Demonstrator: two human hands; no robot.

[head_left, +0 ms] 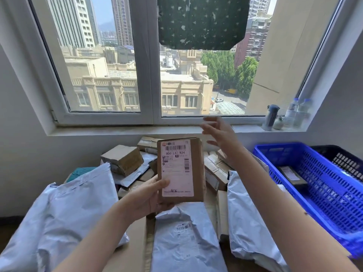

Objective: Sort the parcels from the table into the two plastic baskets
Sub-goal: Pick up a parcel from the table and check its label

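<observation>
- Sunlit city buildings were seen through a wide white-framed window [145, 61], with a cluttered table pushed up beneath its sill.
- Parcels were heaped across that table: grey plastic mailer bags [64, 209] in front, brown cardboard boxes [122, 160] piled behind.
- One small brown cardboard box with a white shipping label [179, 169] was held upright above the heap, label turned toward the camera, presumably so the printed code could be read before a basket was chosen.
- The left hand [151, 195] was wrapped round the box's lower left corner, thumb pressed across the label, fingers hidden behind.
- The right hand [218, 130] was raised beyond the box, near the sill, fingers spread and relaxed, nothing held; no contact with the box was seen.
- A blue perforated plastic basket [322, 197] was set at the right, touching the table's edge, with one dark flat parcel [290, 174] already inside.
- A black plastic basket [347, 160] was set just behind the blue one; its contents could not be made out.
- Most parcels were judged unsorted, so the task was early.
- Bottles and a dark flask [272, 116] were lined up on the sill's right end.
</observation>
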